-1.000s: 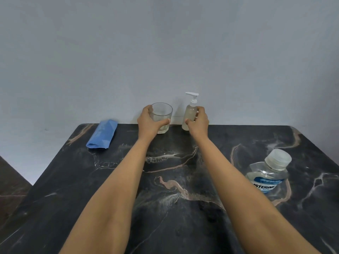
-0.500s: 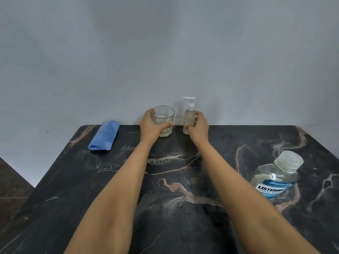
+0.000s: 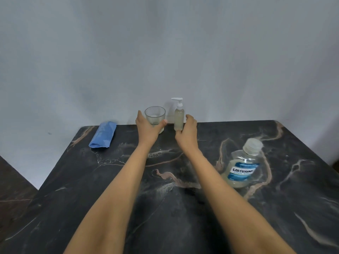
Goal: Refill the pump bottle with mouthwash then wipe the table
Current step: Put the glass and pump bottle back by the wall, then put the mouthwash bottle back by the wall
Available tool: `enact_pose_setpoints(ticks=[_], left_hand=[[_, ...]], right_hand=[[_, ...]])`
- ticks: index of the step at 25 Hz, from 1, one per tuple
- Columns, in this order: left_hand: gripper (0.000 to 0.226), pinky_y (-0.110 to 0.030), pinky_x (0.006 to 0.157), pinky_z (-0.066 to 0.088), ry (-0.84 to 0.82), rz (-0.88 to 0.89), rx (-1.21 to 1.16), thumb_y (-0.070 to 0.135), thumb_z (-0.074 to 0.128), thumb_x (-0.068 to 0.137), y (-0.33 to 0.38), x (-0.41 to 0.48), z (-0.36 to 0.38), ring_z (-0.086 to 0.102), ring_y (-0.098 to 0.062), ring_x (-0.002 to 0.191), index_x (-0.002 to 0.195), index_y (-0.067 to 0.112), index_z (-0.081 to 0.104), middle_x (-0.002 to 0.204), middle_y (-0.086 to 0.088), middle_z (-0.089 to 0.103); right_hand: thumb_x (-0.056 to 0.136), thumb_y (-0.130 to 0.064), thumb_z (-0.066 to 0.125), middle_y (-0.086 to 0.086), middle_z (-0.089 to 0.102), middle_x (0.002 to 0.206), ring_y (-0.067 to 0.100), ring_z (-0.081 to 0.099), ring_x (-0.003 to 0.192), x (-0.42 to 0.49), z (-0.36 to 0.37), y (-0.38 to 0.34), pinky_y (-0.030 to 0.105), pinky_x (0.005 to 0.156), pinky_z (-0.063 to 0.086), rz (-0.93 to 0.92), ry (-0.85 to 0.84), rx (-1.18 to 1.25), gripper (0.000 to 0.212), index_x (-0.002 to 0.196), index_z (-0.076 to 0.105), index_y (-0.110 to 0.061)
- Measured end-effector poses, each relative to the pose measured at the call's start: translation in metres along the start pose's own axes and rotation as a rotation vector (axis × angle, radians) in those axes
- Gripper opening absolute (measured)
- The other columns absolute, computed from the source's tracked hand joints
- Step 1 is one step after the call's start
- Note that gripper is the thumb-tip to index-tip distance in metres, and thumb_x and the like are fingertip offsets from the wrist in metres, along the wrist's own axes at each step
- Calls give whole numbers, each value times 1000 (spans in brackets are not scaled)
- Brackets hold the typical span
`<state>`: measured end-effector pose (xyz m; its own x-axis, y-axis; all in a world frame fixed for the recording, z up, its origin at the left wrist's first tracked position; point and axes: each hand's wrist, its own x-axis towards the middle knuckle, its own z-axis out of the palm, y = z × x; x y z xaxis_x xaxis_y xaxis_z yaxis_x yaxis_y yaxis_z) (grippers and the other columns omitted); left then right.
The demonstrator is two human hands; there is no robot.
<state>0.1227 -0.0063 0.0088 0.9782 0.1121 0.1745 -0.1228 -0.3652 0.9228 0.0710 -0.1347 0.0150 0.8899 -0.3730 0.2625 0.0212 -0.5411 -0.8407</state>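
A clear pump bottle with a white pump stands upright at the back edge of the dark marble table, holding pale liquid. Just right of it is my right hand: the thumb tip is at the bottle's base and the loosely curled fingers sit beside it with a thin gap. A clear drinking glass stands left of the bottle. My left hand cups its lower part, fingers on the left and thumb on the right. A mouthwash bottle with a blue label and a clear cap stands at the right. A folded blue cloth lies at the back left.
A plain grey wall rises directly behind the table's back edge. The table's left edge drops to a brown floor. Bare marble stretches between my forearms and across the front of the table.
My right hand has slipped back off the pump bottle, which now shows in full. My left hand sits lower on the glass with looser fingers. Glass and bottle stand still at the wall.
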Motion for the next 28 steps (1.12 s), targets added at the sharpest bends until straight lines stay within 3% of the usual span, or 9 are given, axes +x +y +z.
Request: enact_pose_setpoints(ticks=[4,8,12,16,18,21,25,28], left_hand=[[97,-35,110,31,12,18,-60,40,75,81,24,-61,-9,32,-28,138,150,5,17,151,-16,28],[76,-33,103,40,-17,19,-78,36,72,84,31,-122,-8,44,-22,127,143,8,32,142,-11,41],[64,-26,93,42,-68,-40,-125,30,71,86,30,-173,5,52,-16,119,138,10,40,139,-8,47],[53,-28,97,45,-112,-29,-182,27,72,86,33,-205,20,53,-13,114,130,12,48,132,-3,53],[48,-28,100,44,-147,-8,-184,24,72,86,35,-213,26,55,-15,115,127,11,52,127,-3,57],[44,-26,98,44,-181,20,-165,22,73,86,34,-220,30,56,-15,113,124,12,53,122,-1,59],[42,-27,98,45,-186,17,-157,21,72,86,26,-217,29,55,-14,112,123,14,52,121,-1,58],[42,-28,99,44,-174,5,-154,20,71,86,23,-210,30,55,-13,111,123,14,53,119,2,58]], right_hand=[[88,1,52,12,37,139,20,45,122,-63,-36,-16,13,95,29,-136,-13,39,54,139,35,-4],[87,-3,55,5,48,124,6,51,101,-121,-73,-13,5,88,37,-267,110,69,42,128,49,-7],[84,3,52,1,51,108,11,54,96,-167,-116,14,23,84,49,-294,317,119,30,113,55,-7],[81,11,45,4,43,121,18,46,114,-174,-157,54,24,95,43,-148,513,92,42,120,48,-4],[83,12,42,8,40,136,19,38,130,-166,-172,73,24,107,32,1,422,34,52,133,41,-5],[92,8,39,7,35,149,18,33,139,-151,-183,88,31,114,29,138,117,227,55,144,30,-9],[95,3,48,6,53,135,19,49,128,-133,-188,100,33,108,40,126,-192,404,46,137,36,-11],[94,2,52,3,62,122,16,58,117,-122,-187,102,28,101,47,109,-248,410,34,124,48,-13]])
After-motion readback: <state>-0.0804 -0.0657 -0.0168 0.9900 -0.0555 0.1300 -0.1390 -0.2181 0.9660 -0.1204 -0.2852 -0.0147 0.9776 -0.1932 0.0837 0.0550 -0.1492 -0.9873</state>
